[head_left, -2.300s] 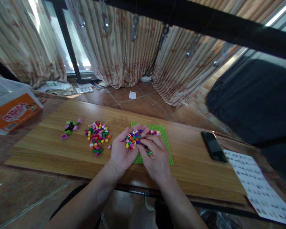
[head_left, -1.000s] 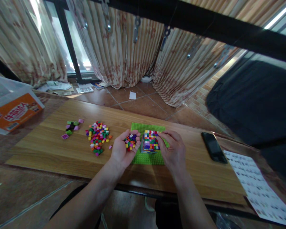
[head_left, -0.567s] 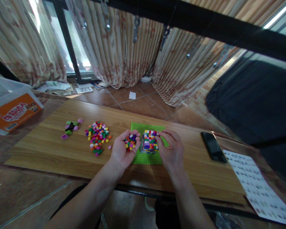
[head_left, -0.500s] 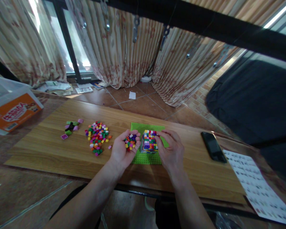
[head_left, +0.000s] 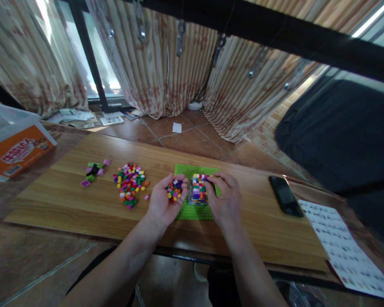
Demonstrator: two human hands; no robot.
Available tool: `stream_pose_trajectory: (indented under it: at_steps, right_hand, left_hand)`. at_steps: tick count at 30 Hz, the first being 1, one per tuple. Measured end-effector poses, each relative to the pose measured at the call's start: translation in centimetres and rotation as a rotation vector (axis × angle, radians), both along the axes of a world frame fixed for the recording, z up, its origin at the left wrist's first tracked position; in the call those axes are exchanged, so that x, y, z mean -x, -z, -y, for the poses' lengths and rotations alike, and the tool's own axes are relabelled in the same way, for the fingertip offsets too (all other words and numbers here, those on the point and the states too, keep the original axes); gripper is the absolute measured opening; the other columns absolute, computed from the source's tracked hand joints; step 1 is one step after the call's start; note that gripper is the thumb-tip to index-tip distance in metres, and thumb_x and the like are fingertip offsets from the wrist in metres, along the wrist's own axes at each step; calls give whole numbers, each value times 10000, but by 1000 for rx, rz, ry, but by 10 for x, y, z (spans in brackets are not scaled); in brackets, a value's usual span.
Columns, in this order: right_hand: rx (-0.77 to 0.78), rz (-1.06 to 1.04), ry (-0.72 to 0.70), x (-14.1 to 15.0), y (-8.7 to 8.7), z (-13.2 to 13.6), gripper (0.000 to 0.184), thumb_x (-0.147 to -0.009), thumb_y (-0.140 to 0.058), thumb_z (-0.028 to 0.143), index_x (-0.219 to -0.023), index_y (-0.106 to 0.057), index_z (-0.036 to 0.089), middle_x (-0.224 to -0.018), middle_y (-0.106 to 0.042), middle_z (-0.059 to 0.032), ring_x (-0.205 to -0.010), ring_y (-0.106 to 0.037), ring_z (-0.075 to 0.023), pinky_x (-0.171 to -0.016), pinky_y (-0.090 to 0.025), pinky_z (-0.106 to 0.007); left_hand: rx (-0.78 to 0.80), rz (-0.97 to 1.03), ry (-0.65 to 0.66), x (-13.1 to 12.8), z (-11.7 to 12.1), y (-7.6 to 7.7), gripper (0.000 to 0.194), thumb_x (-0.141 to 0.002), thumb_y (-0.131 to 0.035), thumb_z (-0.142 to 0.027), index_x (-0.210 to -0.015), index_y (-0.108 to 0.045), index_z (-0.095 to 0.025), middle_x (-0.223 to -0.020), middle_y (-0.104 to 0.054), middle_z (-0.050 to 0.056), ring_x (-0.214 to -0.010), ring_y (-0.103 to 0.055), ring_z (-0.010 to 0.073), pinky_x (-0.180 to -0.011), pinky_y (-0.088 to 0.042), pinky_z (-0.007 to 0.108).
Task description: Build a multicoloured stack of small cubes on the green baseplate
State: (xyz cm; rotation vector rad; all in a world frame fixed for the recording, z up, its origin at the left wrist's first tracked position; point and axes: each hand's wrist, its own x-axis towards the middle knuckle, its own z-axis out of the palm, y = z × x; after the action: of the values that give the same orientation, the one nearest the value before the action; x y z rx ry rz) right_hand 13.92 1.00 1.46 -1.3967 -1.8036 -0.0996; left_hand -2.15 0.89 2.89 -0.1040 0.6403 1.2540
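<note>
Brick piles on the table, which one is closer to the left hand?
The bigger, many-coloured pile; the smaller pile, with black pieces, lies farther from the left hand.

The person's left forearm (head_left: 124, 258) and right forearm (head_left: 251, 266), both bare, slant inward from the lower edge of the view. The left hand (head_left: 161, 200) is palm up and cupped, its thumb on the outer side, its fingers curling inward. Apart from it, the right hand (head_left: 226, 199) is turned palm down, its fingers bent toward the left, index finger and thumb near each other, their exact contact too small to tell
</note>
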Motion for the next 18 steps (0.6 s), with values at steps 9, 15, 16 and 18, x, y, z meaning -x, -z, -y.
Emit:
stream_pose_trajectory:
  at_steps: [9, 15, 16, 18]
  right_hand:
    - [50, -100, -20, 2, -1, -1, 63, -832, -642, 257, -800, -672, 212, -994, -640, -68, -971, -589, -212, -864, -492, -390]
    - [60, -67, -6, 2, -1, -2, 74, -829, -642, 274, -806, -674, 212, -1007, -640, -73, -981, -573, -223, -878, -476, -403]
    - [60, -65, -7, 1, -1, -2, 74, -829, -642, 275, -806, -675, 213, -1007, -640, -72, -977, -572, -223, -876, -476, -403]
    - [61, -58, -10, 1, -1, -2, 72, -830, -640, 268, -806, -676, 210, -1009, -639, -75, -975, -570, -223, -874, -476, -402]
  left_hand:
    - [4, -11, 7, -1, 0, 3, 306, -916, -452, -199, -732, -641, -43, -719, -613, 110, -570, -569, 95, -529, -530, 169]
    - [2, -4, 15, -1, 0, 3, 306, -914, -452, -196, -727, -641, -46, -718, -614, 112, -573, -569, 97, -528, -530, 171]
    - [3, -4, 13, -1, 0, 3, 307, -914, -450, -193, -725, -642, -46, -714, -612, 112, -573, -569, 97, -528, -529, 170]
    - [3, -6, 12, -1, 0, 3, 308, -914, -449, -189, -719, -641, -48, -709, -611, 111, -573, -569, 98, -526, -528, 169]
